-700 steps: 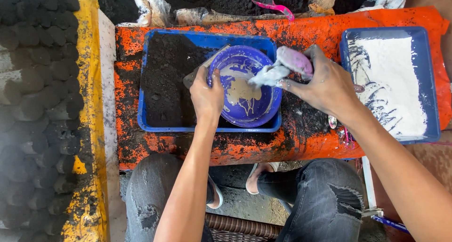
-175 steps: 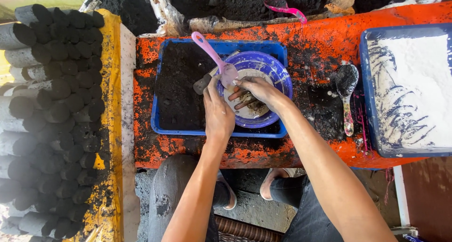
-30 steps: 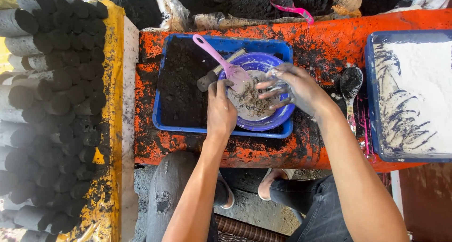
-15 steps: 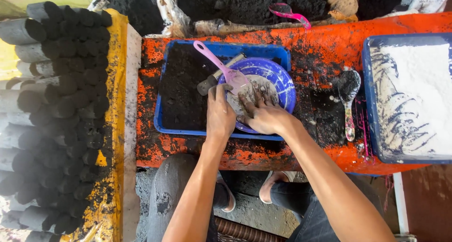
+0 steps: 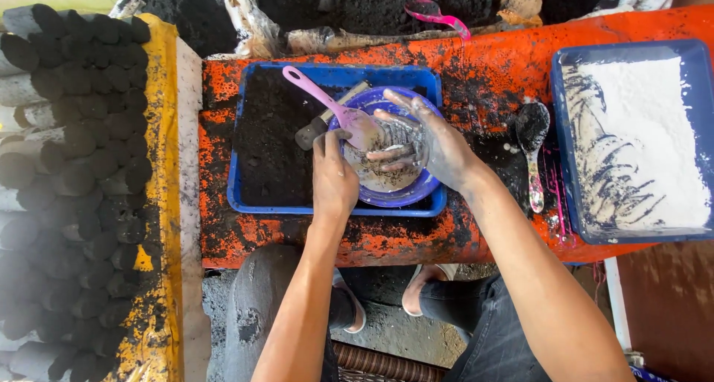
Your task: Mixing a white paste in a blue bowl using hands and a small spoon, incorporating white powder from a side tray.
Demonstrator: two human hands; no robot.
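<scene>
A purple bowl (image 5: 407, 197) with a grey, wet mix sits inside a blue tray (image 5: 338, 206) of black powder on an orange bench (image 5: 476, 69). My left hand (image 5: 334, 175) grips the bowl's left rim, next to a pink scoop (image 5: 327, 103) that leans in the bowl. My right hand (image 5: 428, 140) is inside the bowl with fingers spread, smeared in grey paste, touching the mix. A dark-handled tool (image 5: 316, 129) lies in the tray under the scoop.
A second blue tray (image 5: 569, 144) of white powder stands at the right. A dirty spoon (image 5: 532, 155) lies between the trays. Stacked black cylinders (image 5: 82, 174) on a yellow rack fill the left. A black powder heap with a pink scoop (image 5: 437, 15) lies behind.
My right hand has opened and shifted right within the bowl, its fingers now spread through the mix. My left hand stays on the rim.
</scene>
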